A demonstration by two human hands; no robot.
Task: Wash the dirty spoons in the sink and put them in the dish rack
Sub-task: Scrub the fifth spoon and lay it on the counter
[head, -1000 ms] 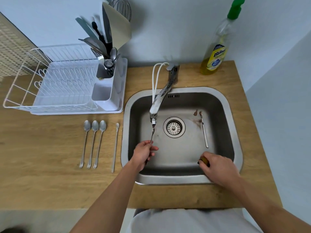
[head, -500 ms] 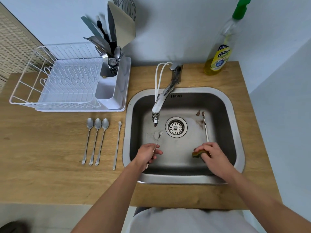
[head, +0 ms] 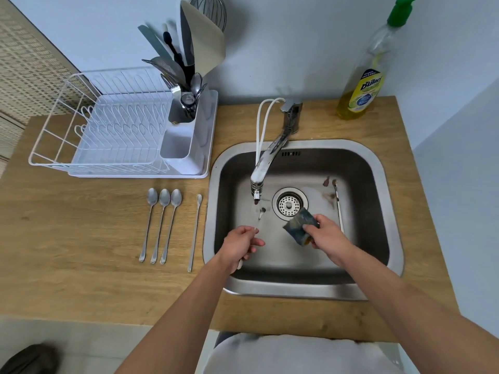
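Observation:
My left hand (head: 241, 246) pinches the handle of a thin dirty spoon (head: 260, 215) over the steel sink (head: 388, 201), its bowl just below the tap spout (head: 258, 184). My right hand (head: 326, 234) grips a dark scouring sponge (head: 299, 224) with a yellow underside, held above the sink floor to the right of that spoon. A second dirty spoon (head: 338, 205) lies along the sink's right side beside brown smears. Three spoons (head: 162, 222) and one slim long-handled spoon (head: 195, 230) lie side by side on the wooden counter left of the sink. The white dish rack (head: 108, 130) stands at the back left.
The rack's cutlery holder (head: 186, 122) is packed with utensils. A green-capped bottle of dish soap (head: 364, 85) stands at the back right by the wall. The drain strainer (head: 289, 203) sits mid-sink. The counter's front edge (head: 297, 327) is close to my body.
My right hand lifted the sponge off the sink floor and carried it left toward the spoon. My left hand drew the spoon slightly down from the spout.

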